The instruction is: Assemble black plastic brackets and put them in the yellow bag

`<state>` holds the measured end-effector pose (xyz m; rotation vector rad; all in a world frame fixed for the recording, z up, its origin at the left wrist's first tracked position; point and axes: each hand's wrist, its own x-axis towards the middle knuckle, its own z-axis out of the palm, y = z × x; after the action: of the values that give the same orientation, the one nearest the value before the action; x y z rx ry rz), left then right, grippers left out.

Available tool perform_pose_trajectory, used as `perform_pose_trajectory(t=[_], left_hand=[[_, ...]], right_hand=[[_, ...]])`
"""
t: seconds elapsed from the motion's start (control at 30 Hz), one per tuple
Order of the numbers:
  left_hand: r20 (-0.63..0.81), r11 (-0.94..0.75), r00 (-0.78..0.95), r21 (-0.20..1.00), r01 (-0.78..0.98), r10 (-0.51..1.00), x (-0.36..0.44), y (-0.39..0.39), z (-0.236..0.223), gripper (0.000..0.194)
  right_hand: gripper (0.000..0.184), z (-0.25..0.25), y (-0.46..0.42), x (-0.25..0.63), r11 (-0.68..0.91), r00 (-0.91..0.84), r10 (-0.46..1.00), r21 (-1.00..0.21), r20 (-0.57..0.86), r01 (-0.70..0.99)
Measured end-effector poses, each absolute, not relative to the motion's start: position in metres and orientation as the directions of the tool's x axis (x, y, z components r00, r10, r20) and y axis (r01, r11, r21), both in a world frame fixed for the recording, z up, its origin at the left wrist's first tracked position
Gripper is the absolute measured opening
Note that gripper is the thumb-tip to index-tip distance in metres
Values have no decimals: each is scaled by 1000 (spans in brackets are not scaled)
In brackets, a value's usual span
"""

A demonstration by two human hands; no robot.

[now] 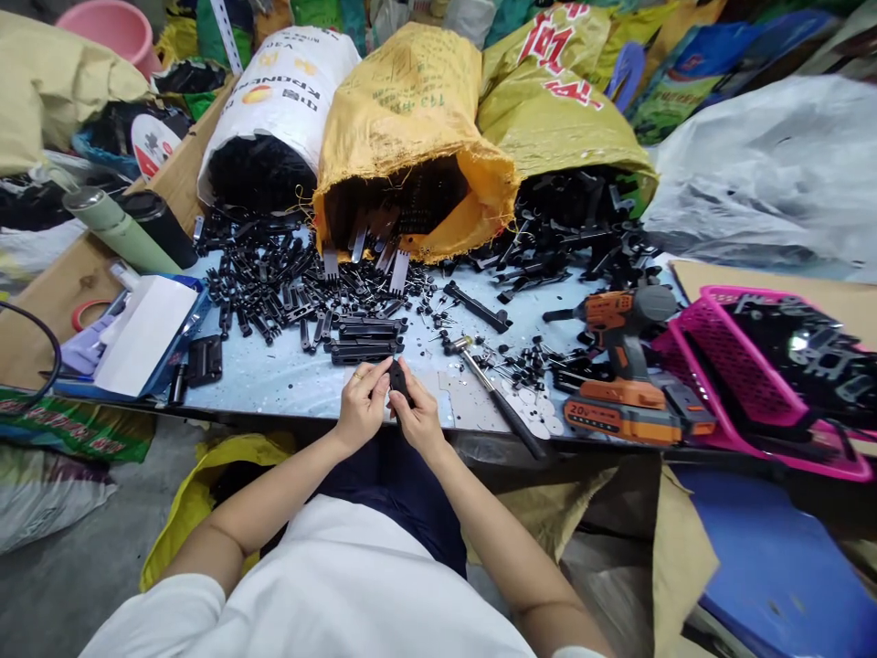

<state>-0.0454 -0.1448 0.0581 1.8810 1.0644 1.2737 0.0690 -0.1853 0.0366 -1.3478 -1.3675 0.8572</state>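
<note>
My left hand (361, 405) and my right hand (417, 411) meet at the front edge of the blue-covered table. Between them they grip a small black plastic part (399, 380), fingers closed around it; much of it is hidden by the fingers. Just beyond my hands lies a short stack of long black plastic parts (368, 340). To the right of my right hand rests a hammer (494, 393) with a black handle, its head pointing away from me. Small black pieces (524, 361) are scattered beside it.
Three sacks spill black parts at the back: a white sack (291, 82), an orange sack (404, 91) and a yellow sack (562, 110). An orange cordless drill (620, 334) and a pink basket (726, 366) stand right. A green bottle (123, 228) leans left.
</note>
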Motion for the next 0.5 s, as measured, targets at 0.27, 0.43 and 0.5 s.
perform_pose_trajectory(t=[0.27,0.43,0.5], left_hand=[[197,-275,194,739,615,961,-55,-148,21,49],[84,-818,851,337,466,519,-50,-130,31,51],[-12,-880,913,263,396,407,-43,-120,35,45]], right_hand=[[46,18,-115,142,188,-88,977,-590,194,786],[40,20,-28,244,-222,296,937,-338,184,915],[34,25,-10,267,-244,313,936,-341,162,908]])
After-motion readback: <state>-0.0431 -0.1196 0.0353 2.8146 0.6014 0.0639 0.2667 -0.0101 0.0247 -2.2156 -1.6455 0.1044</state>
